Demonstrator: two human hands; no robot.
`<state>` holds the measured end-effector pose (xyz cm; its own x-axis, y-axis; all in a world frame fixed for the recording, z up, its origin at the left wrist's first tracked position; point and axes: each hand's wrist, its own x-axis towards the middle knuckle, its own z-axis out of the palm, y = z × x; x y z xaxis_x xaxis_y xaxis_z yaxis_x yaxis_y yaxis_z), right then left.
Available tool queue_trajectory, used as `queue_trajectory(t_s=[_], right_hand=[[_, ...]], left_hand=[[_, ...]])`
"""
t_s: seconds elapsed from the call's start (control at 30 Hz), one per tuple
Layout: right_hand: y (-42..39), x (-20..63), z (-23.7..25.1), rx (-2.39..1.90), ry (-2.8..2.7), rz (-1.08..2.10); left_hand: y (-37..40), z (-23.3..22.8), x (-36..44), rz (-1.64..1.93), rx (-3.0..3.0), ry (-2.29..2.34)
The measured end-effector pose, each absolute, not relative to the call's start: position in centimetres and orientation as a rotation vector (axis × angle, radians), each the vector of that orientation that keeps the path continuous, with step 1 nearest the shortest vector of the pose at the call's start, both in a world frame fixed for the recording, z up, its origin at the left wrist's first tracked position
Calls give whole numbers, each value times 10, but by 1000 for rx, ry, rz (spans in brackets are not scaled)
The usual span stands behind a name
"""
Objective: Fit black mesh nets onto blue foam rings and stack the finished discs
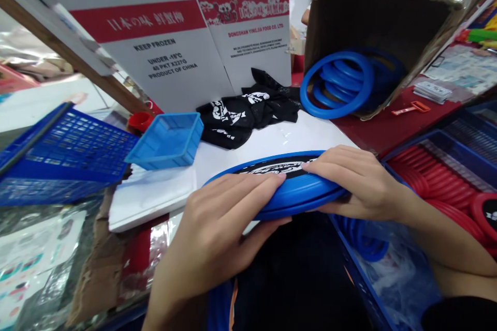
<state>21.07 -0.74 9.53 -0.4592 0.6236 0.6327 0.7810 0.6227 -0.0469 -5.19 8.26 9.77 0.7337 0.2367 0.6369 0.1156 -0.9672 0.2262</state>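
A blue flying disc (301,195) with a black fabric centre printed in white is held tilted, just above the near edge of a white board (310,132). My left hand (221,222) grips its near left rim, thumb underneath and fingers on top. On the right side, my right hand (353,181) has its fingers over the rim and its thumb near the fabric. The underside of the disc is hidden. Black printed fabric pieces (233,116) lie in a heap on the board behind it.
A cardboard box (388,15) on its side holds several blue rings (305,90). A small blue tray (166,139) and a blue basket (77,155) stand left. Red rings (438,181) fill a crate at right. A white carton (163,57) stands behind, and a red-handled scraper (419,107) lies right.
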Motion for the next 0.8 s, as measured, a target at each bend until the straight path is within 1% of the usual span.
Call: queue_trajectory(t_s=[0.2,0.43,0.6,0.7,0.8], right_hand=[[-11,211,98,-1090,-2234,-262],[-17,199,109,-1126,-2304,-410],[-18,191,111,-1128,-2328,-434],[-18,193,108,-1111,-2317,-431],[-18,210,100,-1210,-2277,-293]], left_hand=[[108,87,-64,1075,2528,152],[115,76,-66,1112,2426,78],[117,71,-67,1157,2420,75],[138,52,-75,1183,2372,12],[168,20,-96,1266,2184,-88]])
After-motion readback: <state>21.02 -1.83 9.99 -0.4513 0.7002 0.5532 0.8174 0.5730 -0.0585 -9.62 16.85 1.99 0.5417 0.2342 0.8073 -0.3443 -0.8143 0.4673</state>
